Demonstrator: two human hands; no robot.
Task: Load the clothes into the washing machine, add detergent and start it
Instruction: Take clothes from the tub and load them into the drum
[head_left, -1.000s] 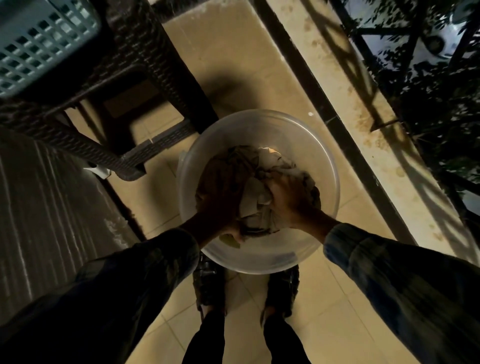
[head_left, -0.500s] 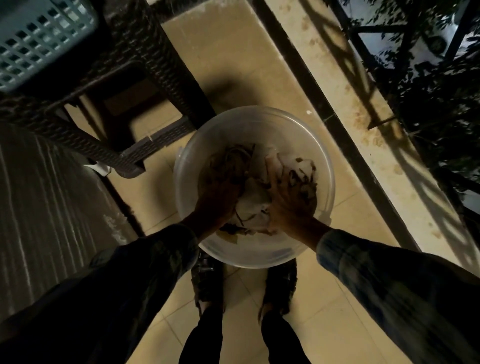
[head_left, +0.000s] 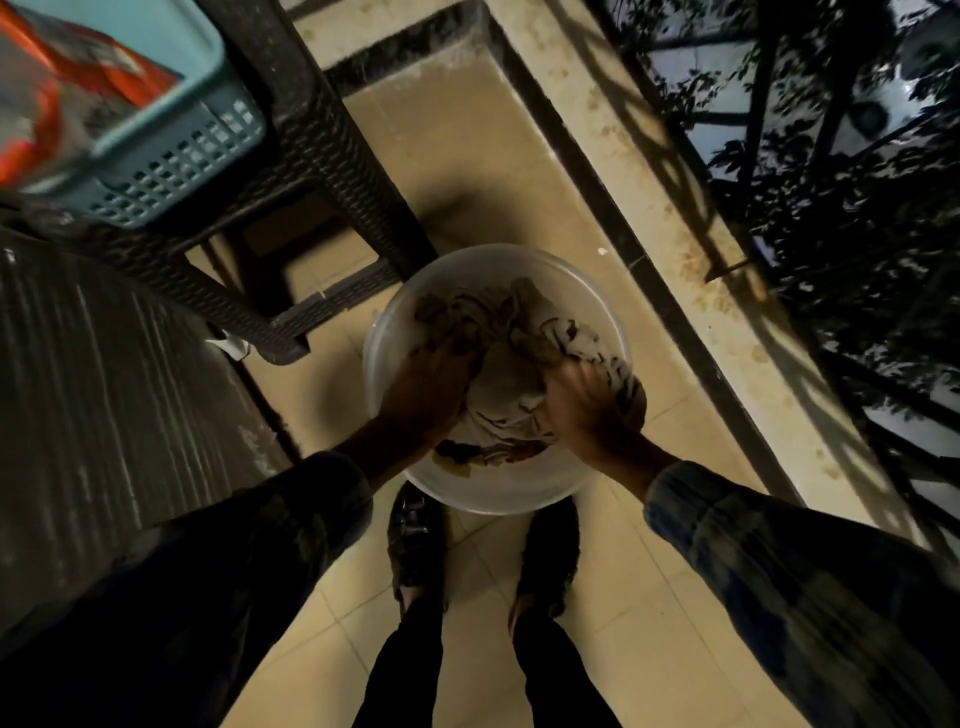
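The clothes (head_left: 506, 379) are seen as a crumpled heap of pale and dark fabric, piled inside a round translucent basin (head_left: 493, 493). The heap is gripped from both sides. The left hand (head_left: 428, 397) is sunk into the left side of the pile, and its fingers (head_left: 460, 358) are curled down into the folds and clenched on the cloth. The right hand (head_left: 587, 413) is laid over the right side of the pile, and its fingers (head_left: 589, 374) are bent over a bunch of fabric and closed on it. Both forearms are covered by dark patterned sleeves (head_left: 779, 561) that reach down from the lower edge of the view.

The basin is set on a tiled floor (head_left: 467, 156), just ahead of two dark shoes (head_left: 415, 535), whose toes are touched or overlapped by its near rim. Just beyond the basin to the left, a dark woven desk (head_left: 322, 156) is stood, one of its legs near the basin's far rim. A light blue perforated basket (head_left: 176, 156) is carried on the desk, and something orange (head_left: 31, 150), blurred, is seen inside it. A dark ribbed surface (head_left: 78, 415) fills the left side; what it belongs to cannot be told. To the right, the floor is bordered by a stained ledge (head_left: 675, 260), beyond which a dark metal railing (head_left: 758, 104) and foliage (head_left: 857, 234) are seen.
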